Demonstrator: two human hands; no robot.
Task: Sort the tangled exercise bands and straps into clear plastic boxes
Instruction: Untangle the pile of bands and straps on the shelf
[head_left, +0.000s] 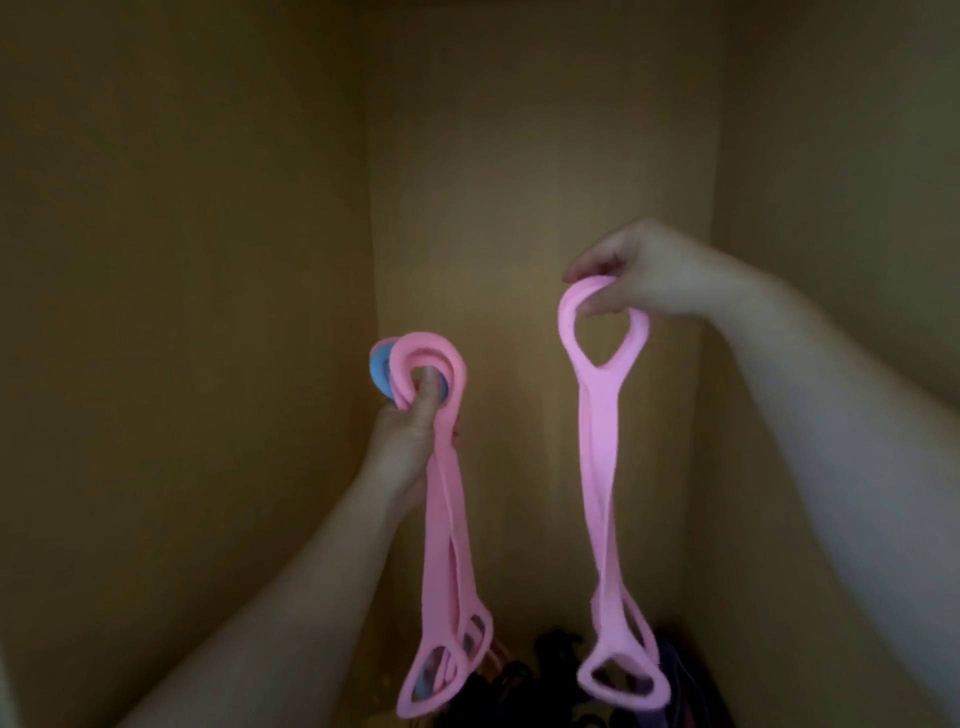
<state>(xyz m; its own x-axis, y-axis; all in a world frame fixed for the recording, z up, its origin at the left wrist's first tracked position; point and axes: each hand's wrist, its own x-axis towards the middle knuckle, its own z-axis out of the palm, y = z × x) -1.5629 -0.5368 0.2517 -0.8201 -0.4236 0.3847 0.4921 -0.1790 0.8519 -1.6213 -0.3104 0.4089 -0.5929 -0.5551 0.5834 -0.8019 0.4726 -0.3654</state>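
Note:
My left hand (410, 436) grips a bunch of pink exercise bands (441, 525) by their top loops, with a blue band (378, 370) showing behind them. The bunch hangs straight down. My right hand (639, 275), raised higher, pinches the top loop of a single pink band (597, 467), which dangles apart from the bunch, its lower loop near the dark pile below.
A pile of dark straps and bands (550, 680) lies at the bottom centre, with a purple piece (675, 670) at its right. Plain yellowish walls (519, 156) meet in a corner behind the hands. No plastic box is in view.

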